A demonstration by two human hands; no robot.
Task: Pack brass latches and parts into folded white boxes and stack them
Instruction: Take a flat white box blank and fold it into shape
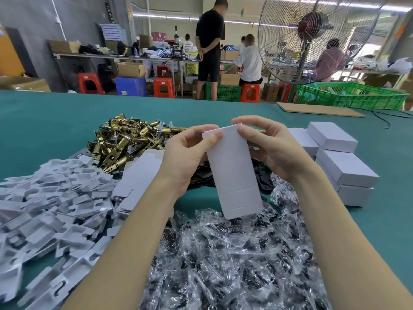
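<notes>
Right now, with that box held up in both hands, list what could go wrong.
1. Both the left hand and the right hand pinch only the top of the white box; its lower end hangs free, so it could crease or twist.
2. The plastic parts bags lie heaped under the forearms and could get dragged off.
3. The finished boxes sit unevenly stacked; a nudge might topple them.

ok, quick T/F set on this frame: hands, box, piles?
1. Both hands, left hand and right hand, hold the white box. True.
2. The brass latches lie right of the box. False: they lie to its left.
3. Finished boxes are stacked at the right. True.
4. The table is red. False: it is green.
5. The clear bags lie nearest the camera. True.
</notes>
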